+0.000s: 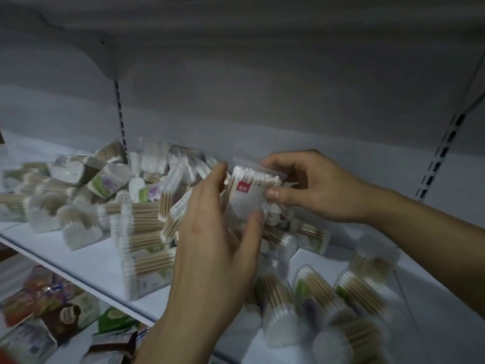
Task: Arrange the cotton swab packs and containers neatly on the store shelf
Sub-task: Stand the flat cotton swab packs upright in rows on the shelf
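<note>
A clear flat pack of cotton swabs with a small red label [249,190] is held up above the white shelf [86,261] in the middle of the view. My left hand [217,248] grips its left and lower edge, thumb at the bottom. My right hand [307,185] pinches its right edge between thumb and fingers. Behind and left lies a jumbled heap of swab packs [141,206], some heart-shaped. Round clear swab containers [359,290] lie tipped on the shelf at the lower right.
The shelf's back panel and a slotted upright [120,119] stand behind the heap; another upright [443,151] is at the right. A shelf board hangs overhead. Below the front edge, a lower shelf holds colourful packaged goods [49,311]. The picture is blurred.
</note>
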`<state>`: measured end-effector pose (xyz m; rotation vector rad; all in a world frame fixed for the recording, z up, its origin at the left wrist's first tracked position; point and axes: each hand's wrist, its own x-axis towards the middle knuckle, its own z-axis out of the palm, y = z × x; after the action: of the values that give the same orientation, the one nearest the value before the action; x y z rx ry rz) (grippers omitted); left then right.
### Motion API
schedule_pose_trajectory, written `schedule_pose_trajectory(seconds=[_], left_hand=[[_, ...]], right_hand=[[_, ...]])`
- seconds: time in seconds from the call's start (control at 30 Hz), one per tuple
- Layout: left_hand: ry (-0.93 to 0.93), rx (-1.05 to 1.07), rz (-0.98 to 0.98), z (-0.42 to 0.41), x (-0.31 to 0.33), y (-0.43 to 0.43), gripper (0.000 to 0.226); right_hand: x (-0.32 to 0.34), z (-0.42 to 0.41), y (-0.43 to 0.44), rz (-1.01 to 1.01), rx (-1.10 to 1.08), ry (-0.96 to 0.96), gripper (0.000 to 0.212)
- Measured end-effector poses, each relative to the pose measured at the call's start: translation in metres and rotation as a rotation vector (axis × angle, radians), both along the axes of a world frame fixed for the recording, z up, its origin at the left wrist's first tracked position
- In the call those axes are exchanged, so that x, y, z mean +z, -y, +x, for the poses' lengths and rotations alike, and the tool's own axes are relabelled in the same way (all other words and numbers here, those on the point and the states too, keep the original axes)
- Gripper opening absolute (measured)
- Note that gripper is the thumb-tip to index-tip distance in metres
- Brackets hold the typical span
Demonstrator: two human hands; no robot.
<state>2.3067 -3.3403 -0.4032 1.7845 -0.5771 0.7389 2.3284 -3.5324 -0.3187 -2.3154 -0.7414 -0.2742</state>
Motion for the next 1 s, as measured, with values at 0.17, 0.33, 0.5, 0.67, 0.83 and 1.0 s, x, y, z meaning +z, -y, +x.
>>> schedule_pose_trajectory(seconds=[0.17, 0.33, 0.5, 0.67, 0.83, 1.0], left_hand=[[-0.033, 0.111, -0.06, 0.003, -0.002, -0.01, 0.034], [-0.113, 0.095, -0.23, 0.006, -0.003, -0.017, 0.034], [-0.187, 0.011, -0.306, 0.01, -0.008, -0.015, 0.034], [-0.232, -0.106, -0.42, 0.013, -0.012, -0.01, 0.034], [-0.309, -0.163, -0.592, 0.01, -0.006, -0.004, 0.042], [-0.296, -0.209, -0.609, 0.004, -0.002, -0.003, 0.021]], right_hand=[[-0.013, 0.026, 0.002, 0.099, -0.208, -0.088, 0.03], [-0.047, 0.048, 0.007, -0.489, -0.384, 0.029, 0.038], [-0.031, 0.035, 0.009, -0.307, -0.53, 0.146, 0.026], [-0.005, 0.001, 0.004, 0.389, -0.29, -0.152, 0.022], [-0.007, -0.014, -0.01, 0.518, -0.137, -0.242, 0.026], [-0.005, -0.018, -0.018, 0.691, -0.065, -0.273, 0.043]])
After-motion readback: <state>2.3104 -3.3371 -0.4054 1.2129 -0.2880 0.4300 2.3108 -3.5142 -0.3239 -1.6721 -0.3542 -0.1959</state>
